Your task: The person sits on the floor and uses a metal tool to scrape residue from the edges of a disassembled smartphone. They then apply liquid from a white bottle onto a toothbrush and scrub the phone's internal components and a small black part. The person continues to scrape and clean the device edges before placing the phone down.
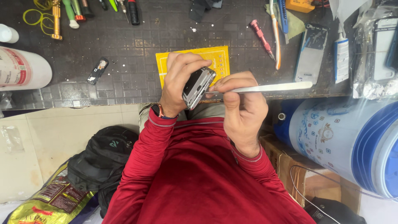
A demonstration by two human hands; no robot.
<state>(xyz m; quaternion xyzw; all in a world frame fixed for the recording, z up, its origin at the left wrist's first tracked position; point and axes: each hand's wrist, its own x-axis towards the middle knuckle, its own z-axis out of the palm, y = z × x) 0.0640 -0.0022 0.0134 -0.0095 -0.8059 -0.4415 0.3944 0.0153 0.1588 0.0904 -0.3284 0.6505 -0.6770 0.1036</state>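
a small silver phone is gripped on edge in the left hand, fingers curled over its top, and is held above the front edge of the dark workbench, probably so its side is exposed. a flat white tool is pinched in the right hand, its tip set against the phone's edge. a yellow mat is seen beneath, likely for loose parts.

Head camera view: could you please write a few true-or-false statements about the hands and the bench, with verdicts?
1. The left hand holds a small opened phone. True.
2. The right hand holds a red screwdriver. False: it holds white tweezers; the red screwdriver lies on the bench.
3. A yellow mat lies under the hands. True.
4. The person wears a blue sleeve. False: the sleeve is red.
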